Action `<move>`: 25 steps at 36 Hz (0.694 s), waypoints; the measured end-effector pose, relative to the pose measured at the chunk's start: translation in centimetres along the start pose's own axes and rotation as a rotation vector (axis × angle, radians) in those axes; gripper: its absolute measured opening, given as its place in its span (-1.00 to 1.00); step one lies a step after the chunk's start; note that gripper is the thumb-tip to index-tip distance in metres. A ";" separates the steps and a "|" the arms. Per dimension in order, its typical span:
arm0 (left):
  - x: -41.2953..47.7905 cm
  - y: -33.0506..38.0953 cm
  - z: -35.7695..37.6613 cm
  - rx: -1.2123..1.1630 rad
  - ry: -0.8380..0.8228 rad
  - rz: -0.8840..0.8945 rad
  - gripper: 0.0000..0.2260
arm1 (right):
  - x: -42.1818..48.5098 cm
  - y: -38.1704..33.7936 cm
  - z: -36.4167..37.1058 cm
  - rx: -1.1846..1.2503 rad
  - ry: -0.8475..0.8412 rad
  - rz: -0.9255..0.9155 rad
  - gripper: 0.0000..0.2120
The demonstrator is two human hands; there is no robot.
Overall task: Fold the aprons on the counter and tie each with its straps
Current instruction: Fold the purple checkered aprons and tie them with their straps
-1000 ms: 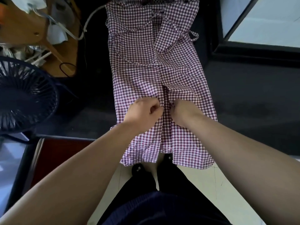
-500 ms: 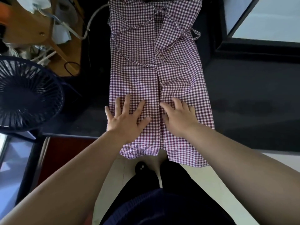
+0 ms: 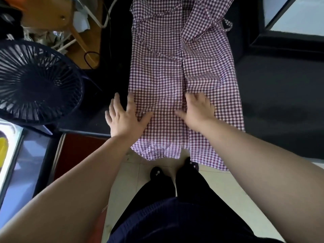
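Head view: left hand and right hand, flat and wide open, have slid apart, smoothing the purple-and-white checked cloth apron for the next fold.

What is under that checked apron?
The checked apron lies on a dark counter, which shows on both sides; its near hem hangs over the edge. Anything beneath the cloth is covered.

apron: purple-and-white gingham, small even check; strap has the same print. worktop: plain black. fan: dark navy grille. floor: cream tiles. shoes and trousers: black. top: navy, ribbed knit. Far left: tan wooden frame, white cable, dark red panel, yellow item in a silver tray.
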State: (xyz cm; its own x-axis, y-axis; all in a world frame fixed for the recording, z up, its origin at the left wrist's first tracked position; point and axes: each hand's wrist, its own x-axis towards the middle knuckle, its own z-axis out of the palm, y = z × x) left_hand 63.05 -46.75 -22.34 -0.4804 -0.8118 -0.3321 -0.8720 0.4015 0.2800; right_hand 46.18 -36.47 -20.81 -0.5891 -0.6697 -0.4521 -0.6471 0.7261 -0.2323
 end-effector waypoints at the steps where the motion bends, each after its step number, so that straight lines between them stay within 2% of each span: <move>1: -0.4 -0.3 0.0 0.021 0.076 0.070 -0.33 | 0.6 0.0 -0.1 0.007 0.024 0.009 -0.39; 3: -0.7 -0.6 -0.3 0.082 0.200 0.257 -0.49 | 1.8 0.0 -0.5 0.035 0.082 0.000 -0.42; 4: -0.7 -0.4 -0.4 0.102 0.192 0.345 -0.55 | 2.3 0.1 -0.8 0.045 0.097 -0.013 -0.43; 5: -0.6 -0.1 -0.5 0.140 0.114 0.399 -0.56 | 2.7 0.2 -1.0 0.060 0.093 -0.022 -0.42; 7: -0.1 0.7 -0.2 0.268 -0.084 0.384 -0.50 | 3.0 0.4 -1.4 0.117 0.063 -0.028 -0.37; 9: 0.9 1.3 -0.3 0.356 -0.183 0.294 -0.42 | 2.4 0.8 -1.7 0.177 0.088 -0.027 -0.34; 12: 1.9 1.8 -0.8 0.475 -0.202 0.271 -0.34 | 0.4 1.6 -1.9 0.161 0.254 -0.069 -0.52; 14: 1.8 2.4 -1.7 0.541 -0.134 0.286 -0.30 | -1.1 2.1 -1.6 0.122 0.203 -0.043 -0.67; 17: 0.1 3.9 -2.2 0.429 0.018 0.434 -0.45 | -3.1 2.8 -0.5 0.060 -0.050 0.015 -0.65; 19: -1.4 5.0 -1.3 0.289 -0.072 0.512 -0.63 | -3.9 3.1 0.1 0.070 -0.064 0.019 -0.64; 21: -2.6 5.9 -0.4 0.194 -0.187 0.416 -0.76 | -4.3 3.1 0.5 0.088 -0.040 0.019 -0.67; 22: -3.0 6.3 0.0 0.165 -0.194 0.356 -0.78 | -4.4 3.0 0.5 0.074 -0.031 0.014 -0.68; 23: -3.3 6.6 0.3 0.152 -0.191 0.307 -0.73 | -4.4 2.9 0.7 0.043 -0.026 0.006 -0.66; 25: -3.6 7.1 0.8 0.158 -0.219 0.235 -0.50 | -4.5 2.7 0.8 -0.033 -0.031 -0.004 -0.58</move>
State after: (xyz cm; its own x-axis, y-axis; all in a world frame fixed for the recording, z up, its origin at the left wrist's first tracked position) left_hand 58.50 -40.60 -19.88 -0.6635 -0.5861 -0.4650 -0.7307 0.6412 0.2343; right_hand 47.51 -31.33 -20.11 -0.5714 -0.6675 -0.4775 -0.6659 0.7171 -0.2057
